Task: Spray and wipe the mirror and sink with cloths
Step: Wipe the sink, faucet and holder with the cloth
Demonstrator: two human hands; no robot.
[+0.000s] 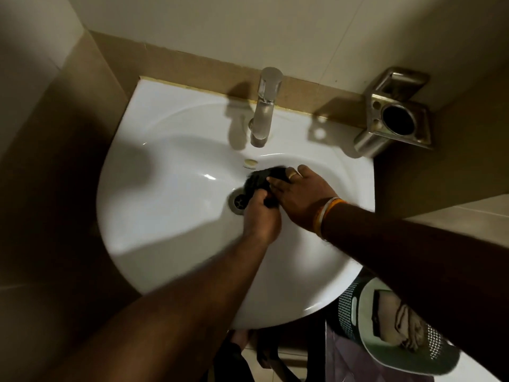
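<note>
Small print on sink point(170, 150) below overflow: unreadable.

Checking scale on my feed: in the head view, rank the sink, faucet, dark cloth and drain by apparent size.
1. White sink, by far the largest.
2. Faucet.
3. Dark cloth, partly hidden by both hands, so it may rival the faucet.
4. Drain, smallest, partly covered.

a steel tap point(264, 108) stands above the hands. a metal brush holder point(396, 113) is fixed to the wall up-right of them, and a mesh basket point(391, 326) sits below-right.
</note>
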